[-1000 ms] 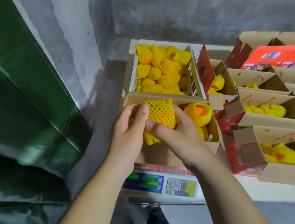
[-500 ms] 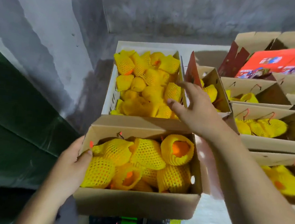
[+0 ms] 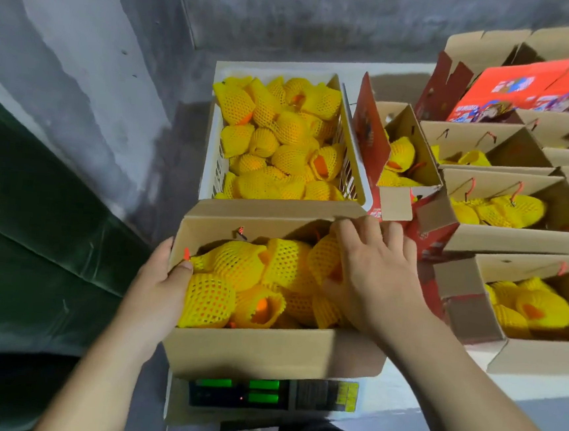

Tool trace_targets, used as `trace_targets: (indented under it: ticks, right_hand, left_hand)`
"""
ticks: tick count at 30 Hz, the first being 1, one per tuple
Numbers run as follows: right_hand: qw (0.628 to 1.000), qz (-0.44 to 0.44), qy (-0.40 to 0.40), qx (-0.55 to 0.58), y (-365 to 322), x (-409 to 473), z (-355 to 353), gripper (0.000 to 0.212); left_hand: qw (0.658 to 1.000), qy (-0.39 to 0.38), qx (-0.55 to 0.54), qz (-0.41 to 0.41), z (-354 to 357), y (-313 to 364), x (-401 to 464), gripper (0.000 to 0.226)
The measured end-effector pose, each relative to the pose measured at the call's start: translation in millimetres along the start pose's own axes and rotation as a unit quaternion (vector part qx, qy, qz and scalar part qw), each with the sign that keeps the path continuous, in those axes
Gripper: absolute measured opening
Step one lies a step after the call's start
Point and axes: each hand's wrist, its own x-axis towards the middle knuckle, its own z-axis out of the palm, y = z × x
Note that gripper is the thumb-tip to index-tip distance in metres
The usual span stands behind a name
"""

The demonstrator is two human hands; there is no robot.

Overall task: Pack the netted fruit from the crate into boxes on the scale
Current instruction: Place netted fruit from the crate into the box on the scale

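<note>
Two hands: both are at the box [image 3: 264, 351] on the scale [image 3: 271, 394], the nearest carton in the head view.
Left grip: left hand [image 3: 161, 288] is clamped on the box's left wall, thumb hooked over the rim and touching a netted fruit [image 3: 208, 299], fingers hidden outside the wall.
Right grip: right hand [image 3: 374, 274] lies spread and flat, fingers apart, pressing down on the fruit at the box's right end; it pinches nothing that I can see.
Fruit in the box: yellow foam-netted pieces fill it about level with the rim, packed touching one another.
Crate: white crate [image 3: 212, 161] sits just behind the box, still piled with netted fruit.
Other boxes: several open cartons [image 3: 528, 243] to the right, each holding some netted fruit.
Desk: the crate and cartons stand on a pale desk [image 3: 398, 390] beside a grey wall.
Handling: fruit is probably firm and fairly heavy, its foam sleeve soft, springy and loose, so the net can slip off if pulled by its open end.
Where to hold: likely best cupped round the fruit's middle through the net.
Box handling: thin cardboard walls would flex; support from below or at both ends seems wise.
</note>
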Motion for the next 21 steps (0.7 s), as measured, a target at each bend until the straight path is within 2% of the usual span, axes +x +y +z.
trace_targets:
  ticks: [2, 7, 11, 14, 16, 21]
  right_hand:
    - [1.000, 0.019, -0.002, 0.021, -5, -3, -3, 0.065]
    - [0.997, 0.033, 0.018, 0.066, -11, -20, -2, 0.065]
    - [0.996, 0.020, -0.023, 0.089, -21, -23, -5, 0.074]
    - [0.999, 0.047, 0.010, 0.016, -28, -21, -1, 0.061]
    - [0.998, 0.061, 0.027, -0.012, -29, -22, 1, 0.061]
    - [0.988, 0.063, 0.059, 0.130, -41, -27, -6, 0.067]
  left_hand:
    - [1.000, 0.004, -0.006, 0.000, 0, -2, 1, 0.037]
    - [1.000, 0.005, -0.007, 0.000, 0, -4, -2, 0.037]
    - [1.000, 0.003, -0.009, -0.006, 0, -5, -1, 0.040]
    - [1.000, -0.005, -0.010, -0.020, 0, -5, -1, 0.041]
    - [1.000, -0.013, -0.014, -0.025, -1, -5, -2, 0.040]
    - [0.999, -0.021, -0.025, -0.026, -2, -1, -2, 0.038]
